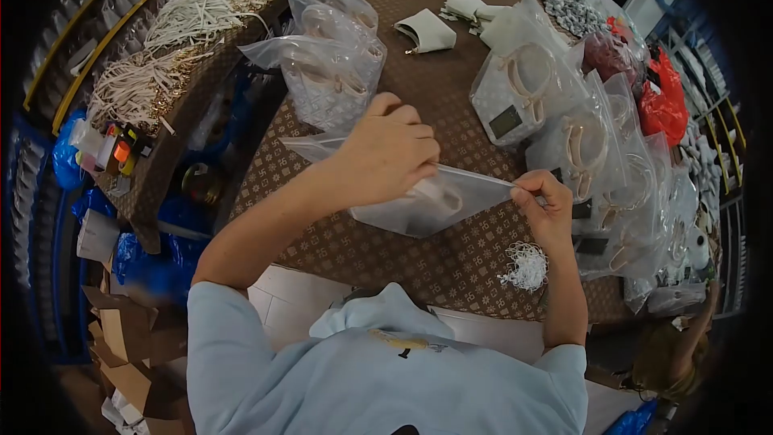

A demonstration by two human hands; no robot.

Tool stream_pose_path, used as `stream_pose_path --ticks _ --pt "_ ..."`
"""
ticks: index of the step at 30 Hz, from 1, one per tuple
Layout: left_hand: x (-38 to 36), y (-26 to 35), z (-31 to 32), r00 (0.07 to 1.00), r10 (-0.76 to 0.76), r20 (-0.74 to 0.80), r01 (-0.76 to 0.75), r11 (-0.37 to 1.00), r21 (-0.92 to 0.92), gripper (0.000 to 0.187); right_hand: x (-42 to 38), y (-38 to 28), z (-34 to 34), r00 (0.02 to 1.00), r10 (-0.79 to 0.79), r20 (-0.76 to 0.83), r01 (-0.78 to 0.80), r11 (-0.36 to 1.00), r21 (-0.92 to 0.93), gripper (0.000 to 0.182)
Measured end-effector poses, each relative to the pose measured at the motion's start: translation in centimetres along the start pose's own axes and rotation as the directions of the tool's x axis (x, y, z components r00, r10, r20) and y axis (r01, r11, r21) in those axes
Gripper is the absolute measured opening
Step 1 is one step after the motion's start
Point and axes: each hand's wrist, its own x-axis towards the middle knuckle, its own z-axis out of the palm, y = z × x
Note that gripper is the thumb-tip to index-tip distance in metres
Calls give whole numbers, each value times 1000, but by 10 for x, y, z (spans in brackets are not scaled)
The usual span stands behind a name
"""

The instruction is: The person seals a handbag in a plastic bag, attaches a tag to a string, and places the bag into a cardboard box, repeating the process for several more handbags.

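Observation:
A clear plastic bag point(471, 185) with a pale handbag point(435, 196) inside lies across the table in front of me. At the bag's right end, my right hand point(547, 200) pinches the corner between thumb and fingers. My left hand point(390, 145) is closed with curled fingers on the bag's upper edge, and its fingertips are partly hidden. The edge runs taut between both hands. Just beyond my left hand stand several bagged handbags point(334, 84). A bunch of white strings point(526, 266) lies beside my right wrist.
More bagged handbags point(576, 145) crowd the table's right side, near a red plastic bag point(664, 97). An unbagged cream pouch point(427, 31) lies farther back on the patterned brown tablecloth point(298, 217). Cream straps point(137, 84) are heaped on a side bench. Another person point(672, 358) is at lower right.

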Motion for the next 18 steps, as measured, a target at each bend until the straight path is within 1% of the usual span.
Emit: stream_pose_path --ticks 1,3,4,6,7,9,10,12,13,14,15,16,17,18 --pt "-10 -7 -8 1000 3 1 -3 1000 -9 9 2 -1 1 1000 1 -10 -1 1000 -18 8" --pt "-30 -23 -25 997 -82 2 82 996 38 11 2 -2 1 1000 10 -23 -11 999 -41 8" --pt "-42 -31 -33 997 -79 3 79 996 32 11 2 -2 -1 1000 10 -30 -11 1000 -27 8" --pt "-63 -45 -50 982 -185 37 180 977 118 9 3 0 -2 999 11 -40 -12 1000 -14 8" --pt "-71 -50 -58 982 -182 41 177 978 113 9 3 2 -3 999 -14 -43 13 999 -31 8" --pt "-84 -57 -71 939 -333 88 317 936 156 10 3 2 -1 998 -33 -48 30 998 -51 8" --pt "-88 -60 -73 940 -329 92 314 938 150 10 3 0 1 998 -34 -54 31 998 -62 8" --pt "-94 -67 -76 942 -332 47 324 938 127 10 1 8 -4 997 -30 -66 25 997 -77 8" --pt "-103 -74 -80 945 -322 53 314 942 120 10 -4 24 -15 1000 17 -21 -18 999 -47 19" --pt "-115 -84 -86 903 -428 -23 425 885 189 8 -10 36 -22 998 64 21 -64 998 -20 37" --pt "-122 -91 -88 848 -518 -110 529 813 244 11 -14 37 -21 997 71 3 -71 997 -30 37" --pt "-127 -93 -79 861 -497 -109 508 828 238 11 -17 36 -16 993 115 17 -116 982 150 65" --pt "-141 -92 -60 722 -683 -110 634 717 -292 20 -23 36 -7 986 160 37 -163 930 329 94" --pt "-153 -88 -39 569 -822 21 571 376 -730 30 -29 48 8 932 298 206 -351 884 309 129"
